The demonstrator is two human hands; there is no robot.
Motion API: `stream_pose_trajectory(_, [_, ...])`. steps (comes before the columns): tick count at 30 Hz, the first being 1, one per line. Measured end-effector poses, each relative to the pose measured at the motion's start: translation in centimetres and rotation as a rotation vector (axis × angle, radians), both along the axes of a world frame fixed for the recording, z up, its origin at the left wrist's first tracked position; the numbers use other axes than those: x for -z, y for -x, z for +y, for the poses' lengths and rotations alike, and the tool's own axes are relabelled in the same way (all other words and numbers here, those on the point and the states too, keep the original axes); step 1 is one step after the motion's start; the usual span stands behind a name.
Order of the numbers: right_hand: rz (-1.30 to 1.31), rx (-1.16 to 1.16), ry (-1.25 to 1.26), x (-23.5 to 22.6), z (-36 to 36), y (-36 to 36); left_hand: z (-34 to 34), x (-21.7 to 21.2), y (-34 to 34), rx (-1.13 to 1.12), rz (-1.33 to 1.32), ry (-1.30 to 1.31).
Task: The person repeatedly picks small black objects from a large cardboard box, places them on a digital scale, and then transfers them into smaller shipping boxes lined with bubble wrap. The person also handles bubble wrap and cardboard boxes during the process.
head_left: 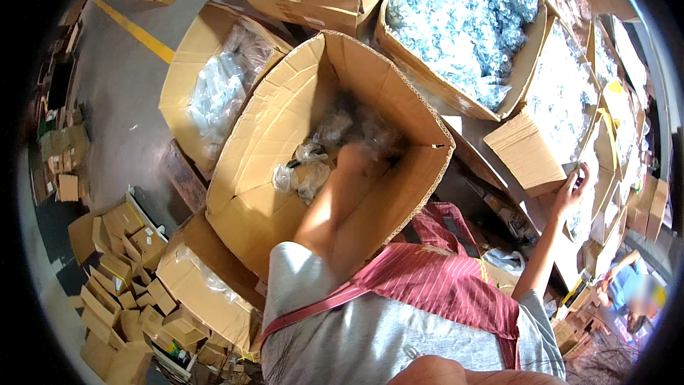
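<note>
Deep in a large open cardboard box (263, 135), my left hand (362, 158) reaches in among clear plastic bags (331, 128). Shadow and plastic hide its fingers, so its grip does not show. A few more crumpled clear bags (303, 172) lie on the box's bottom beside my forearm. Out to the right, my right hand (576, 189) has its fingers bent around the near corner of a small cardboard box (526, 151). That small box sits tilted against a bin of clear plastic-wrapped pieces (563, 93).
A big carton (456, 21) full of shiny bagged pieces stands at the far right. Another carton (178, 93) with clear bags adjoins on the left. Flattened and open boxes (121, 271) pile up at lower left. Another person (634, 285) is at the lower right.
</note>
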State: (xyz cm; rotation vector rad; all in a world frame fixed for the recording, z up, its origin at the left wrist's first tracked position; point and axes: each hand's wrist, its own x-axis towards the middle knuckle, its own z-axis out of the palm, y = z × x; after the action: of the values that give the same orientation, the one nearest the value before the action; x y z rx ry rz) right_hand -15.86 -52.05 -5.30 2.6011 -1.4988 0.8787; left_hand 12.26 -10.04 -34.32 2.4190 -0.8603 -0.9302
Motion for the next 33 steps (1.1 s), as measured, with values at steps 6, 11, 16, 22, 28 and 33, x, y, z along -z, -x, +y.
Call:
stream_pose_trajectory(6, [-0.092,-0.434,0.194,-3.3,4.6,-5.1,4.5,-9.7,-9.0,-0.565,0.365,0.358])
stream_pose_trajectory(11, [-0.182,-1.233,-0.233,-8.1,11.5,-17.4,5.7,-22.7,-11.3,-0.493,0.405,0.343])
stream_pose_trajectory(16, [0.042,-1.676,-0.625,-8.5,18.9,-26.9,12.8,-29.1,-6.1,-0.663,0.546,0.651])
stream_pose_trajectory(22, [1.033,-1.791,-0.422,-2.1,31.3,-38.0,18.5,-33.0,0.1,-0.769,0.281,0.71])
stream_pose_trajectory(28, [1.396,-1.604,-0.273,16.2,37.2,-41.8,18.4,-33.3,1.3,-1.237,0.143,1.047])
stream_pose_trajectory(33, [1.393,-1.112,-0.71,42.7,29.3,-34.9,21.2,-31.1,1.2,-1.287,0.216,0.999])
